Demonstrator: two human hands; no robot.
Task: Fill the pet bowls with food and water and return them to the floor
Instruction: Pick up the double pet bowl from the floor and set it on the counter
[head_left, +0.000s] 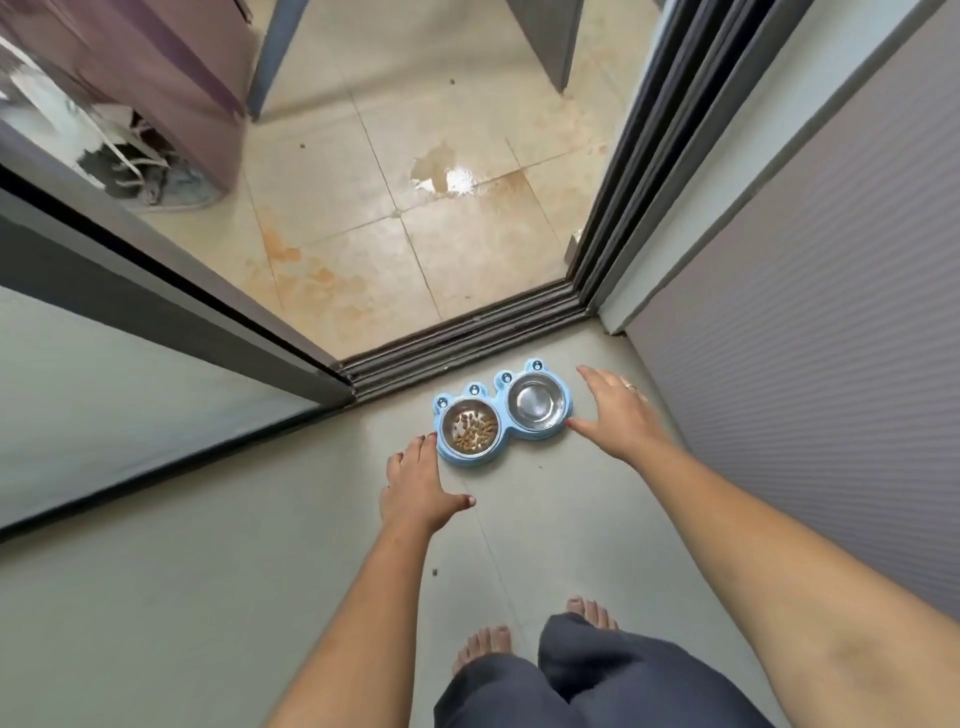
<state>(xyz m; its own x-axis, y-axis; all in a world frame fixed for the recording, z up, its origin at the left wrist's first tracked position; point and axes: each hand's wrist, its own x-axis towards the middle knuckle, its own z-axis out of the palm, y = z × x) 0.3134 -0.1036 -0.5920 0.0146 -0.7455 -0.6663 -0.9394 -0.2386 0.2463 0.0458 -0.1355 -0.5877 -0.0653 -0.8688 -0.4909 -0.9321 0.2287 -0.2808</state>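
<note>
Blue plastic, that was the feeder, sitting flat on the grey floor just in front of the sliding-door track, close to the corner by the ribbed wall. Two steel bowls sat in it side by side. The left bowl had brown kibble scattered over its bottom; the right bowl shone bright, and whether it held water could not be told.

And the hands, one on each side! The left hand was down at the feeder's near-left edge, fingers straight and a little apart, the tips right at the blue rim, thumb out to the side, gripping nothing. The right hand was spread wide by the other end, fingers apart, thumb tip touching the blue edge, a ring on one finger, holding nothing either.

Beyond the track, on the beige tiles, a puddle glinted. Low in the view, two bare feet stood on the grey floor under dark trouser legs, well behind the feeder.
</note>
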